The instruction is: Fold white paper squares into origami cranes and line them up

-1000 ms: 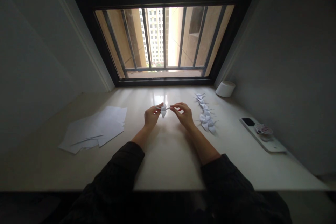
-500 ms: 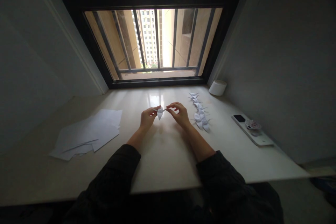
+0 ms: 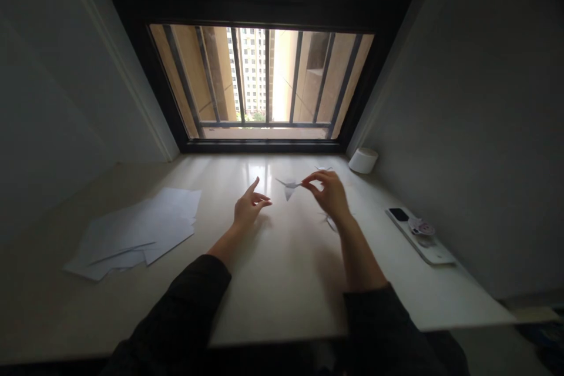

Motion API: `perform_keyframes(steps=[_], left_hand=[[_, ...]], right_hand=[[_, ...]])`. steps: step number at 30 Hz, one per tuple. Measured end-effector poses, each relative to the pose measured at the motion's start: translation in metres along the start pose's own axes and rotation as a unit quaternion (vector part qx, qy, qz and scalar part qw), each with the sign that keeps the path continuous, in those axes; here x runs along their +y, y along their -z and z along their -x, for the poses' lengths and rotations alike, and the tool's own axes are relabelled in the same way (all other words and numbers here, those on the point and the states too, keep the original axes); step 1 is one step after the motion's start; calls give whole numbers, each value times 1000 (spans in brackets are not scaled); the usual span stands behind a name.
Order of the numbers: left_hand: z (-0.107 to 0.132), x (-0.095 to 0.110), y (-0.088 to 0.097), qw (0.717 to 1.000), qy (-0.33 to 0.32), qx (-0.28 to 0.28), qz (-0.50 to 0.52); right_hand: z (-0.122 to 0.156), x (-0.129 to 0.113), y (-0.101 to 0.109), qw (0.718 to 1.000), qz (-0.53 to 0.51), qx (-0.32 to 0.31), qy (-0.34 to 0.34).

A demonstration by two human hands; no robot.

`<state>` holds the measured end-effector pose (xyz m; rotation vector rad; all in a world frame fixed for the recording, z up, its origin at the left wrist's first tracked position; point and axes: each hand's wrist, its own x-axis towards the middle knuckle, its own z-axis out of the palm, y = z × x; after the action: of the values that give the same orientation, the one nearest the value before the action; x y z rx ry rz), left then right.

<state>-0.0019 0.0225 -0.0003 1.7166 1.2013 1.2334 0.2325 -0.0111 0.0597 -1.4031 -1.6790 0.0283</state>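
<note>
A white paper crane (image 3: 289, 189) hangs above the counter, pinched at one pointed end by the thumb and fingers of my right hand (image 3: 328, 192). My left hand (image 3: 250, 207) is off to the crane's left, apart from it, with thumb raised, fingers spread and nothing in them. Behind my right hand and wrist, more folded paper cranes (image 3: 330, 222) show only in part; the rest of their row is hidden.
White paper sheets (image 3: 127, 229) lie in a loose pile on the left of the pale counter (image 3: 273, 294). To the right lies a phone (image 3: 418, 236) with a round grip on its back. A white cup-like object (image 3: 363, 160) stands in the corner by the barred window (image 3: 264, 82).
My left hand has let go of the paper crane and opened. With the crane in its fingers, my right hand has moved right, over the row of cranes. The view has tilted up slightly.
</note>
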Motion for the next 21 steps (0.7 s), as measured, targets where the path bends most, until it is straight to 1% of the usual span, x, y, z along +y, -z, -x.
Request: perform_keyframes(steps=[2,4,5,7,8,10,13,16,18,21], left_hand=[[0,0,0,1000,8,-15,-2],[0,-1,-1,999,13,-33,-6],[1,-2,-1,999,15,-42,-10],[1,-3,-2,998,16,-55,-20],[1,-3,-2,998,14,-58,-24],[1,-4,-3,998,13,-61,-27],[1,-4,-3,998,16,-64,-21],[0,-5,-3,997,26,-72,-30],[0,-5,-3,996,31,-78,-33],[-1,-4,-3,996,35,-79,-31]], right_hand=[[-21,20,28,999,36,14,-1],[-48,48,50,997,73,14,-6],[-61,63,56,996,91,15,-13],[-86,95,60,991,132,4,-34],[-96,110,57,987,154,-2,-52],[-110,137,46,977,189,-35,-89],[-118,167,22,968,204,-82,-117],[-119,185,3,962,195,-112,-154],[-119,193,-5,961,186,-106,-173],[-120,202,-11,960,172,-104,-194]])
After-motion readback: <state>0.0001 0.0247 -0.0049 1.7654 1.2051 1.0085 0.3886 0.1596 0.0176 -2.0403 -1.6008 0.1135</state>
